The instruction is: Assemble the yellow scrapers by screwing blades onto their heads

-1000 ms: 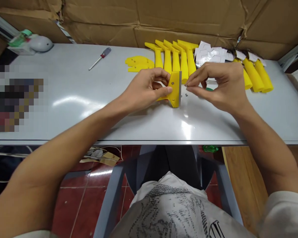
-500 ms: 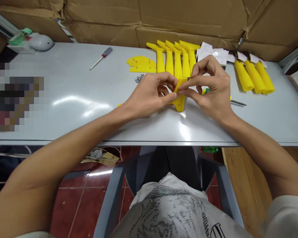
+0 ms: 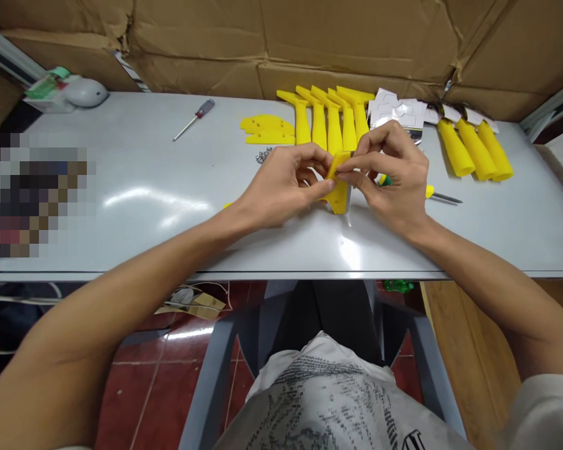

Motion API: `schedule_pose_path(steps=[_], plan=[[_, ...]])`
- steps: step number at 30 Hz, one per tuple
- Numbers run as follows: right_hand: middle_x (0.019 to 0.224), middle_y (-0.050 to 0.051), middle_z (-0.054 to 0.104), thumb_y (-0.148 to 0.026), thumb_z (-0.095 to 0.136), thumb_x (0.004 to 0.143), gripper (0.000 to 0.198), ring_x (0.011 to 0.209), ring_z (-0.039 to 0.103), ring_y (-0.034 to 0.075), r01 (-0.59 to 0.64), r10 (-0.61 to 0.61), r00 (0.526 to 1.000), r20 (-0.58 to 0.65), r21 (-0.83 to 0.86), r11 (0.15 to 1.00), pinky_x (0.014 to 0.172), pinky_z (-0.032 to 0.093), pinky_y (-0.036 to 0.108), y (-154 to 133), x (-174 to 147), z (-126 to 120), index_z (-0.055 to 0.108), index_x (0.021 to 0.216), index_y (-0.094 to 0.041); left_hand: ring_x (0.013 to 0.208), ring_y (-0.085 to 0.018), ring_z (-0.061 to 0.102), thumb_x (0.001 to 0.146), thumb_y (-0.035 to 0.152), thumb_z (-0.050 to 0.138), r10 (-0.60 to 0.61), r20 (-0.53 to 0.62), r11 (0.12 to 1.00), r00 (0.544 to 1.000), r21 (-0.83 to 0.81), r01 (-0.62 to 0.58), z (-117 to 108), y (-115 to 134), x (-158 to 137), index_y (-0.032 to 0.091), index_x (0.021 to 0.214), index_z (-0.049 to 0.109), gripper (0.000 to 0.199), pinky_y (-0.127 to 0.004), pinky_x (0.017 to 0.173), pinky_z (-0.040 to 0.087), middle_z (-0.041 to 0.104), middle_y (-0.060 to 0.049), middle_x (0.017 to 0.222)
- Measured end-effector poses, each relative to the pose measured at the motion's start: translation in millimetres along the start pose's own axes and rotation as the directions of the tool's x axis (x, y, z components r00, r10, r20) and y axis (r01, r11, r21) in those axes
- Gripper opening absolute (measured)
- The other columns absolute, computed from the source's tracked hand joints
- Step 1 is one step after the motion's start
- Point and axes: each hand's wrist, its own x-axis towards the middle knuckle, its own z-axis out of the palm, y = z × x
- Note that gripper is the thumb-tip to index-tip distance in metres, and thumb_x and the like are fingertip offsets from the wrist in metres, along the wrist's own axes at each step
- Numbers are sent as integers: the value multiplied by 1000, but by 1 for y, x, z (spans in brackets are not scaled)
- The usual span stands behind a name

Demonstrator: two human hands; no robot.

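My left hand grips a yellow plastic scraper above the table, thumb in front and fingers behind its head. A thin metal blade runs along the head's right edge. With thumb and forefinger, my right hand pinches a small dark screw against the upper part of the head. Whether the screw sits inside a hole is hard to see. A small pile of screws lies just beyond my left hand. Under my right hand lies a green and yellow screwdriver, partly covered.
Several yellow scraper handles stand in a row at the back, beside flat yellow plates. White blade packets and yellow tubular handles lie to the right. Another screwdriver and a computer mouse are on the left.
The camera view has shifted slightly, so the table sits a little lower. My right fingertips have eased apart slightly at the scraper head, and the dark screw now shows.
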Motion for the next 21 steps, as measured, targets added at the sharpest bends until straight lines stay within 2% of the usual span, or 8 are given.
schedule_pose_path(steps=[3, 7, 13, 17, 21], plan=[[124, 16, 80, -36, 75, 123, 27, 109, 75, 33, -18, 19, 999, 27, -23, 1000, 89, 68, 53, 0, 0, -1, 97, 110, -30, 90, -21, 84, 99, 54, 100, -13, 6, 1000, 1000, -13, 14, -1, -1, 0, 26, 113, 82, 37, -36, 84, 76, 90, -7, 119], [127, 17, 80, -41, 77, 122, 26, 102, 72, 31, -90, 94, 993, 72, -54, 994, 80, 67, 50, -3, 0, -2, 97, 111, -30, 92, -22, 84, 98, 50, 100, -20, 15, 1000, 1000, -20, 20, -1, 0, 0, 25, 113, 82, 34, -35, 84, 75, 89, -7, 116], [129, 18, 78, -39, 80, 120, 28, 120, 73, 37, -87, 93, 992, 80, -85, 993, 84, 71, 52, -3, -1, 0, 96, 100, -30, 89, -20, 84, 99, 47, 97, -27, 19, 1000, 999, -5, 27, 0, 2, -1, 23, 115, 82, 33, -32, 80, 73, 88, -7, 116], [132, 16, 77, -37, 79, 120, 24, 111, 75, 32, -69, 70, 997, 36, -27, 997, 78, 69, 48, 0, -3, 1, 97, 105, -31, 88, -18, 83, 99, 45, 98, -44, 9, 999, 999, -13, 44, 0, 4, -2, 24, 116, 84, 31, -32, 82, 73, 89, -7, 123], [130, 14, 76, -41, 78, 120, 22, 105, 75, 29, -93, 93, 995, 17, -13, 996, 74, 71, 44, 3, -6, 4, 96, 113, -32, 90, -19, 84, 99, 48, 102, -50, 0, 998, 999, -31, 50, 1, 7, -2, 24, 113, 83, 33, -35, 86, 75, 88, -6, 121]])
